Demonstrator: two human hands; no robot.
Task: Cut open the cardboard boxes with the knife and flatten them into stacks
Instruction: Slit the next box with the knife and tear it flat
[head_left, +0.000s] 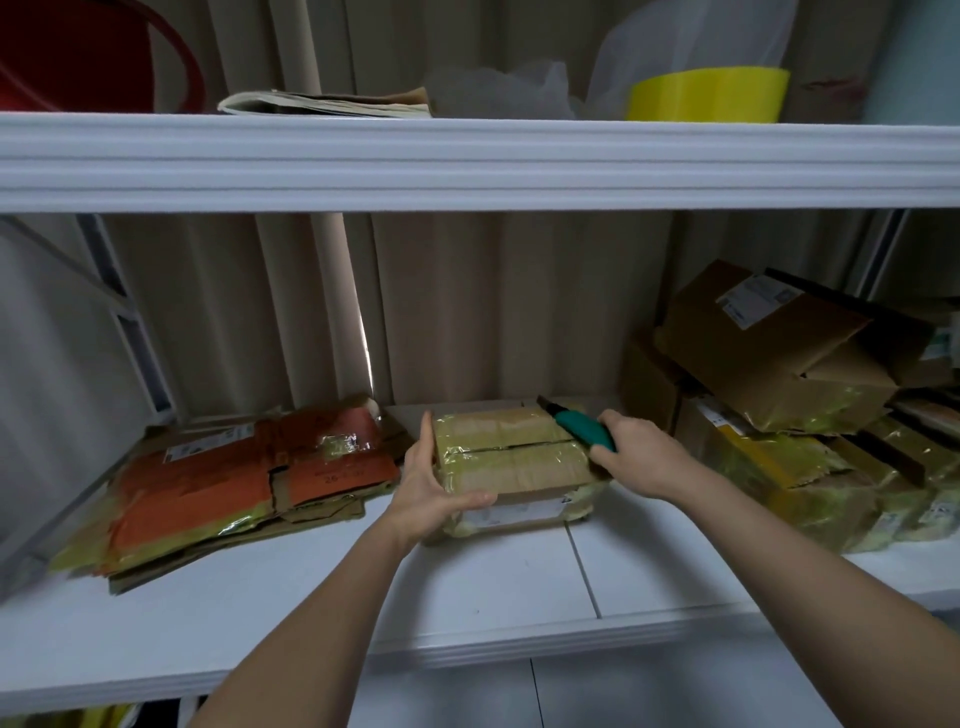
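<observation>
Cardboard box (511, 457) mid-shelf, taped | left hand (434, 486) clamps its near-left corner | right hand (636, 449) grips teal knife (579, 423), blade at the far right edge | step: slitting the top seam | next: probably pull the blade along the tape, then flatten onto flattened stack (244, 478)

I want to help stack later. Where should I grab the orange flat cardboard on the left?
Probably the near long edge of the orange cardboard, coming from the front. It lies flat on the shelf atop other flattened pieces, its near edge overhanging them, so fingers could slide under there.
</observation>
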